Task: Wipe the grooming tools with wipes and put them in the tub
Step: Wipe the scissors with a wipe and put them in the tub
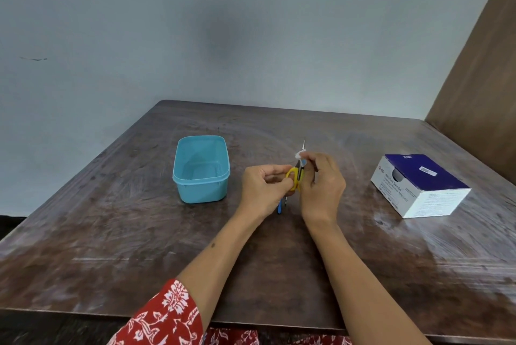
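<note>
My left hand [264, 188] grips the yellow handles of a small pair of scissors [293, 178], whose blades point away from me. My right hand [321, 181] pinches a white wipe [299, 154] around the blades, just below the bare metal tip. Under my hands a blue-handled tool [279, 207] lies on the table, mostly hidden. The light blue tub [201, 168] stands to the left of my hands, with nothing visible inside it.
A white and dark blue box of alcohol swabs [418, 185] sits at the right on the worn brown wooden table [139, 233]. A brown panel [480, 65] rises at the far right; a pale wall stands behind.
</note>
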{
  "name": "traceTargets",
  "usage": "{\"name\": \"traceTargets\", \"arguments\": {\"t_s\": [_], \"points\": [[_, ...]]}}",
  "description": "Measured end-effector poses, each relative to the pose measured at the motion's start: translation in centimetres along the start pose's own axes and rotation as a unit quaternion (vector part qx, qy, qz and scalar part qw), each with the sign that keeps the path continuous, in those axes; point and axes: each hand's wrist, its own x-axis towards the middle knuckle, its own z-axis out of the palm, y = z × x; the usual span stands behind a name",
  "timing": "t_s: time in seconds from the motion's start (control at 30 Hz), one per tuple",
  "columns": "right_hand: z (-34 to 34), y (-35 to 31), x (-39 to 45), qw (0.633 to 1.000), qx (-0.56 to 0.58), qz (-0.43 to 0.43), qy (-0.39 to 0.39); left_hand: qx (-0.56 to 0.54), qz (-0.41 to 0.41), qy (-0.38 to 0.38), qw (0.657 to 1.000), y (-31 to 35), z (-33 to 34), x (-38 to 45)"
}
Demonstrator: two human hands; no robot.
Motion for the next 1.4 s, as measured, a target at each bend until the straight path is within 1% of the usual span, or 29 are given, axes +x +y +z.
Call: {"name": "traceTargets", "arguments": {"t_s": [0.1, 0.2, 0.33, 0.4, 0.5, 0.63, 0.77, 0.8, 0.87, 1.03, 1.13, 1.27, 1.4], "points": [[0.1, -0.1, -0.4, 0.997, -0.023, -0.042, -0.056, -0.032, 0.009, 0.035, 0.999, 0.0, -0.3, 0.4], [0.3, -0.1, -0.5, 0.994, -0.033, -0.046, -0.093, -0.053, 0.009, 0.050, 0.997, -0.1, -0.4, 0.6], [0.2, 0.1, -0.4, 0.998, -0.021, -0.009, -0.065, -0.064, -0.003, 0.010, 0.998, -0.3, -0.3, 0.6], [0.1, 0.0, -0.5, 0.998, -0.019, -0.004, -0.059, -0.069, -0.004, -0.003, 0.998, -0.4, -0.3, 0.6], [0.2, -0.2, -0.5, 0.997, -0.015, -0.010, -0.078, -0.072, -0.005, 0.005, 0.997, -0.4, -0.2, 0.6], [0.3, -0.7, -0.7, 0.993, -0.005, -0.050, -0.107, -0.072, -0.010, 0.020, 0.997, -0.4, -0.4, 0.7], [0.2, -0.7, -0.6, 0.996, -0.010, -0.039, -0.078, -0.068, -0.003, 0.001, 0.998, -0.4, -0.2, 0.5], [0.2, -0.6, -0.6, 0.996, -0.011, -0.042, -0.081, -0.069, -0.002, 0.000, 0.998, -0.4, -0.2, 0.5], [0.3, -0.7, -0.6, 0.993, -0.011, -0.055, -0.106, -0.080, -0.007, 0.009, 0.997, -0.4, -0.3, 0.6], [0.2, -0.9, -0.8, 0.982, -0.018, -0.081, -0.171, -0.143, -0.047, 0.065, 0.986, 0.3, -0.5, 0.8], [0.0, -1.1, -0.9, 0.976, -0.026, -0.082, -0.202, -0.129, -0.036, 0.085, 0.987, 0.2, -0.5, 0.7], [0.0, -1.4, -1.0, 0.977, -0.057, -0.086, -0.187, -0.132, -0.038, 0.088, 0.987, 0.0, -0.5, 0.8], [0.1, -1.4, -0.8, 0.988, -0.082, -0.070, -0.110, -0.141, -0.046, 0.067, 0.987, 0.0, -0.5, 0.8]]}}
